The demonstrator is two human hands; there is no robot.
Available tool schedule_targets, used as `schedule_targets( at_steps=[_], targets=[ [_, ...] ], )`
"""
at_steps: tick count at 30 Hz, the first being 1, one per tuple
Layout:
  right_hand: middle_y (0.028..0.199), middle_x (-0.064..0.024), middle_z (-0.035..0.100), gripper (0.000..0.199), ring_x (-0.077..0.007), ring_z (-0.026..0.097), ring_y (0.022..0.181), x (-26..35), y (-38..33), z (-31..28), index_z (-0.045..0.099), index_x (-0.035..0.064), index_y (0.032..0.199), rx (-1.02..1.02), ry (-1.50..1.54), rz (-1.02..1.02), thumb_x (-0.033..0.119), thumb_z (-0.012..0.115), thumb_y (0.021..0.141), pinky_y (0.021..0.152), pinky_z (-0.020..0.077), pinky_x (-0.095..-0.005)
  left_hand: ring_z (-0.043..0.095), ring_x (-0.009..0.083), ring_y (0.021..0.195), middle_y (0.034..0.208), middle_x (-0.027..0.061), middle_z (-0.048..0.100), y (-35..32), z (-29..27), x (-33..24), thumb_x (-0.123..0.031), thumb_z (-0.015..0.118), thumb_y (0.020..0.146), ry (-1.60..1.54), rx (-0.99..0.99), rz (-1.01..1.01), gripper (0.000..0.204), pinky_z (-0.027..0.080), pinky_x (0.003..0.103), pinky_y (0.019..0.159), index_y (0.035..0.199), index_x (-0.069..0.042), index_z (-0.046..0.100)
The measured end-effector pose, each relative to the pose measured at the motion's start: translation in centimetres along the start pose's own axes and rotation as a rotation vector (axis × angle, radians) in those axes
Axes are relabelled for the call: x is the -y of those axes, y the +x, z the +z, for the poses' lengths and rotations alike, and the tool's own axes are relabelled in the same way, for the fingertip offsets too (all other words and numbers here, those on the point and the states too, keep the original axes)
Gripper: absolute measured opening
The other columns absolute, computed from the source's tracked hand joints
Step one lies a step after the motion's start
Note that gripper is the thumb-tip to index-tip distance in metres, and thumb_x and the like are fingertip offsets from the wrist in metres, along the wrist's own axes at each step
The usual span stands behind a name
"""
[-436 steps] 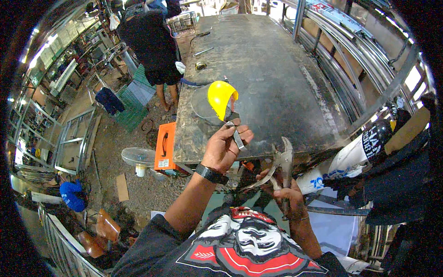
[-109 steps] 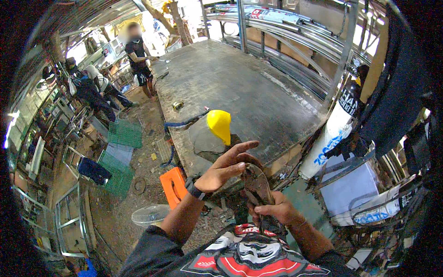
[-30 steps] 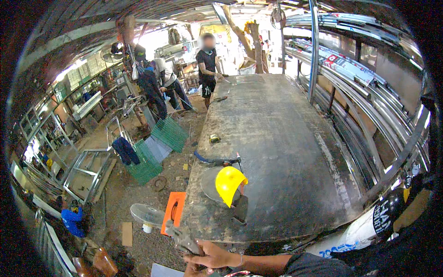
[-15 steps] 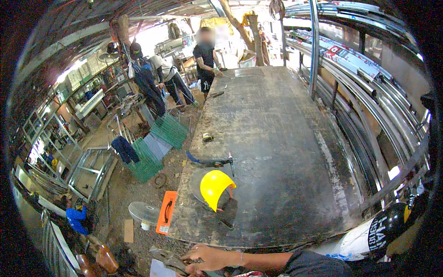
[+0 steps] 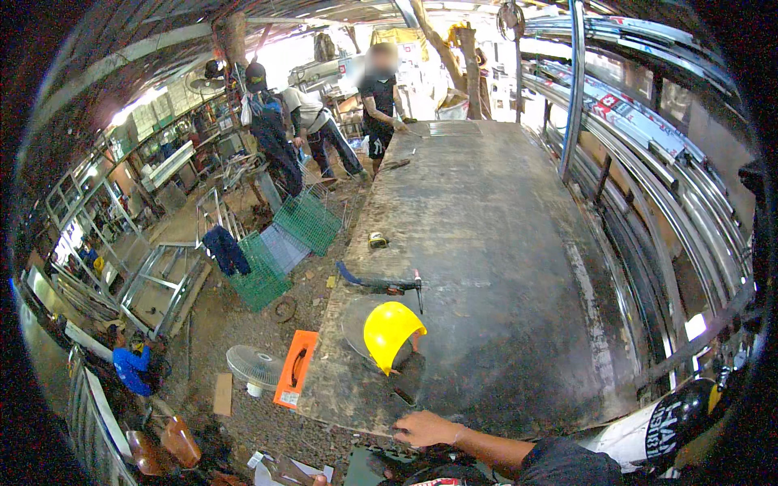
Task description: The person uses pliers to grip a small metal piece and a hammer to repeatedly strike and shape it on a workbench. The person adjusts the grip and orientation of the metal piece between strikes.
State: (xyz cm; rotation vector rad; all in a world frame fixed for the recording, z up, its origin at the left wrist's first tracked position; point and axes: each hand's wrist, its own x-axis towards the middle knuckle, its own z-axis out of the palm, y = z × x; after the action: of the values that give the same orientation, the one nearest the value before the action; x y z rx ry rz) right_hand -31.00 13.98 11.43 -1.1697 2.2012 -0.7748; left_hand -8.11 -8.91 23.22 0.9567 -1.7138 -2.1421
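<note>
My right hand (image 5: 427, 428) is at the near edge of a long dark worktable (image 5: 502, 267), its fingers curled. Whatever they may hold is hidden. Only a fingertip of what looks like my left hand (image 5: 321, 481) shows at the bottom rim, beside white and brown flat pieces (image 5: 284, 470). A yellow curved shell (image 5: 391, 334), like a helmet, rests on the table beyond my right hand. Just past it lies a hacksaw-like tool with a blue handle (image 5: 348, 274). Farther along sits a small yellow-and-black tape measure (image 5: 378, 240).
An orange board with a black handle (image 5: 295, 371) stands at the table's left corner, beside a fan (image 5: 253, 368). Metal profiles (image 5: 648, 186) fill racks on the right; a black-and-white cylinder (image 5: 648, 429) lies near my arm. A co-worker (image 5: 378, 97) stands at the far end.
My right hand has moved right and up, from a grey object at the bottom to the table's near edge. The view has shifted slightly; the person in blue at left has moved.
</note>
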Motion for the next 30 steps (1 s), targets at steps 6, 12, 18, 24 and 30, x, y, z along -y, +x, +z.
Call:
schedule_targets(
  at_steps=[6, 12, 18, 24, 30],
  targets=[
    [0.114, -0.0278, 0.067, 0.05, -0.0474, 0.065, 0.108, -2.0, 4.4, 2.8, 0.067, 0.0032, 0.122, 0.08, -0.046, 0.3, 0.044, 0.065, 0.093, 0.092, 0.0523, -0.0566, 0.062, 0.0178, 0.05, 0.063, 0.0077, 0.065, 3.3, -1.0, 0.1, -0.022, 0.072, 0.097, 0.032, -0.109, -0.189, 0.025, 0.046, 0.031, 0.044, 0.082, -0.006, 0.06],
    [0.148, -0.0366, 0.042, 0.065, -0.0542, 0.046, 0.134, -5.5, 7.4, 7.0, 0.056, 0.0027, 0.137, -0.029, -0.27, 0.61, 0.042, 0.073, 0.088, 0.105, 0.0424, -0.0642, 0.06, 0.0174, 0.047, 0.064, 0.0072, 0.065, 10.4, -3.2, -0.5, -0.024, 0.07, 0.098, 0.049, 0.095, -0.179, 0.021, 0.044, 0.03, 0.038, 0.088, -0.007, 0.062],
    [0.148, -0.0265, 0.049, 0.062, -0.0489, 0.044, 0.139, -5.2, 7.6, 8.2, 0.056, 0.006, 0.136, -0.169, -0.158, 0.722, 0.038, 0.075, 0.087, 0.114, 0.0332, -0.0644, 0.061, 0.017, 0.052, 0.067, 0.0061, 0.063, 18.2, -4.9, -4.1, -0.014, 0.07, 0.097, 0.132, 0.246, -0.182, 0.016, 0.046, 0.03, 0.044, 0.087, -0.003, 0.063],
    [0.138, -0.0246, 0.058, 0.065, -0.0401, 0.048, 0.137, -2.9, 8.9, 8.3, 0.055, 0.0058, 0.139, -0.449, -0.485, 0.714, 0.036, 0.076, 0.085, 0.116, 0.029, -0.0607, 0.059, 0.0155, 0.05, 0.066, 0.0046, 0.063, 24.1, -5.6, -6.9, -0.016, 0.074, 0.095, 0.121, 0.283, -0.353, 0.019, 0.045, 0.029, 0.044, 0.084, -0.003, 0.067],
    [0.128, -0.0247, 0.062, 0.062, -0.0397, 0.056, 0.126, -4.2, 11.5, 9.0, 0.066, 0.0021, 0.126, -0.296, -0.367, 0.864, 0.037, 0.083, 0.078, 0.114, 0.0329, -0.0574, 0.055, 0.0138, 0.044, 0.058, 0.0018, 0.058, 28.2, -5.5, -8.2, -0.02, 0.078, 0.092, 0.134, 0.375, -0.398, 0.027, 0.038, 0.029, 0.039, 0.073, -0.007, 0.064]
  ],
)
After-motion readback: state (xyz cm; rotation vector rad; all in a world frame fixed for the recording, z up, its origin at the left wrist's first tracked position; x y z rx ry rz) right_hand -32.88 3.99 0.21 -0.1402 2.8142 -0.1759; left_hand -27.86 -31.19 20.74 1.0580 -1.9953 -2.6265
